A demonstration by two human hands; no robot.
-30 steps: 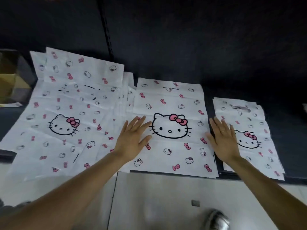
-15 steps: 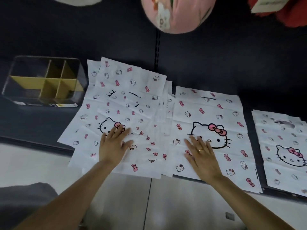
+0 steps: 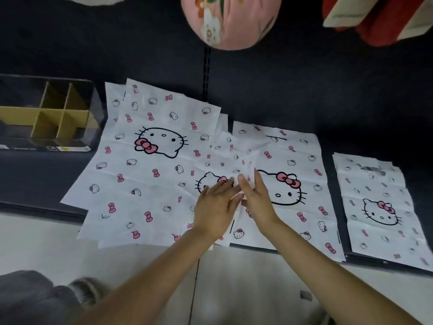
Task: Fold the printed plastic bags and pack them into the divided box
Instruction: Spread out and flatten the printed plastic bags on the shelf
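Several white plastic bags printed with cat faces and pink bows lie flat on a dark shelf. A large pile (image 3: pixel 152 165) spreads at the left, a single bag (image 3: pixel 293 165) lies in the middle and a smaller one (image 3: pixel 375 207) at the right. A blurred, creased bag (image 3: pixel 225 158) overlaps the pile and the middle bag. My left hand (image 3: pixel 215 207) lies on it with straight fingers. My right hand (image 3: pixel 256 200) stands edge-on beside the left, fingers straight, touching the same bag. The divided box (image 3: pixel 18 114), clear with yellow card partitions, stands at the far left.
A pink plush ball (image 3: pixel 229 22) and a red item (image 3: pixel 386 22) hang above the shelf. The shelf's front edge (image 3: pixel 35 207) runs below the bags, with pale floor under it. My grey-clad knee (image 3: pixel 35 299) shows at the bottom left.
Both hands have come together at the centre. The left moved right off the pile; the right moved left and turned edge-on. The pile's top bag now shows a large face, and a creased bag lies across the gap.
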